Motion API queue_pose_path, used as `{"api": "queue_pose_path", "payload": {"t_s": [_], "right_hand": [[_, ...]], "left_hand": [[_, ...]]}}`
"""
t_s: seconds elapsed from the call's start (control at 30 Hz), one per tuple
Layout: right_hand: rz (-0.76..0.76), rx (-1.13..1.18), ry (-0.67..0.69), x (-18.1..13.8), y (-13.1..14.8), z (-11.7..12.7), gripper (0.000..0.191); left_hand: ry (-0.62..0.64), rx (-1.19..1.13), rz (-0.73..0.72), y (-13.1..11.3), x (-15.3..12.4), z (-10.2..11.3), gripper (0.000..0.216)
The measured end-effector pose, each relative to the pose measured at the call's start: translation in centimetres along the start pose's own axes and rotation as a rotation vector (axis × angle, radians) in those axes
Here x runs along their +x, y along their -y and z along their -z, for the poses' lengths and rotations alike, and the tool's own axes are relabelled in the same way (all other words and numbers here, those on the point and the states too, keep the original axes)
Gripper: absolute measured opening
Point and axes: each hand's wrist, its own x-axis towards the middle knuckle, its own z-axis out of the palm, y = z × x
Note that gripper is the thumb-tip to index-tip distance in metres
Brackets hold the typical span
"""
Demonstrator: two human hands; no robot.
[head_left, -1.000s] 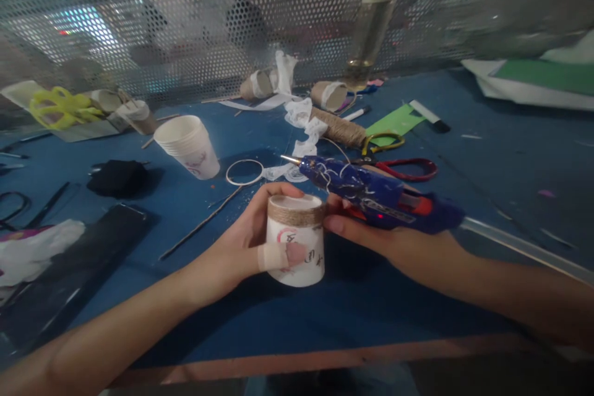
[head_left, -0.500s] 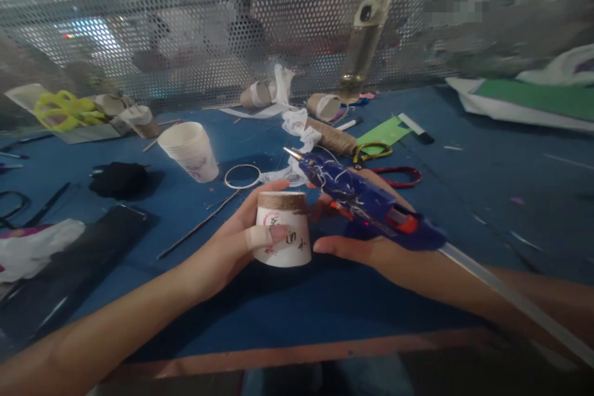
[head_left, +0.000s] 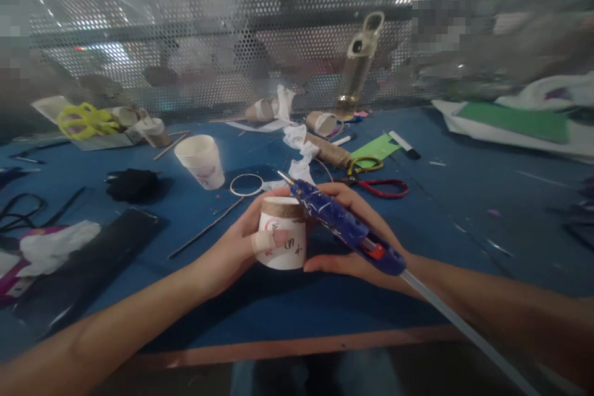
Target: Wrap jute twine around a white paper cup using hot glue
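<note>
My left hand [head_left: 241,240], a bandage around its thumb, is closed round an upside-down white paper cup [head_left: 293,255] with dark writing and red marks. Brown twine [head_left: 275,208] is wound in a band around the cup's upper end. A blue hot glue gun [head_left: 334,218] is in my right hand [head_left: 374,223], which is partly hidden behind it. The gun's metal nozzle points up and left, just above the cup's top edge. From its back end a long clear glue stick [head_left: 464,323] sticks out. My right thumb is at the cup's lower right side.
Beyond my hands lie a white ring [head_left: 246,185], white lace [head_left: 301,167], a twine roll [head_left: 330,151] and scissors [head_left: 384,188]. Stacked paper cups [head_left: 204,161] stand left, near a black bundle [head_left: 132,184]. A bottle [head_left: 356,71] stands by the perforated metal screen [head_left: 195,68].
The glue gun has come left and down, its nozzle now closer to the cup's top edge. My right hand has moved nearer the cup. The camera view has shifted slightly.
</note>
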Motion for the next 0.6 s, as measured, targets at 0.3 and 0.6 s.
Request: {"api": "queue_pose_path", "payload": {"t_s": [0.3, 0.6], "right_hand": [[0.046, -0.058, 0.054, 1.1, -0.3, 0.0, 0.057], [0.027, 0.029, 0.007, 2.2, 0.2, -0.5, 0.052]], "left_hand": [[0.050, 0.028, 0.006, -0.1, -0.3, 0.7, 0.060], [-0.014, 0.012, 0.075, -0.8, -0.2, 1.4, 0.071]]}}
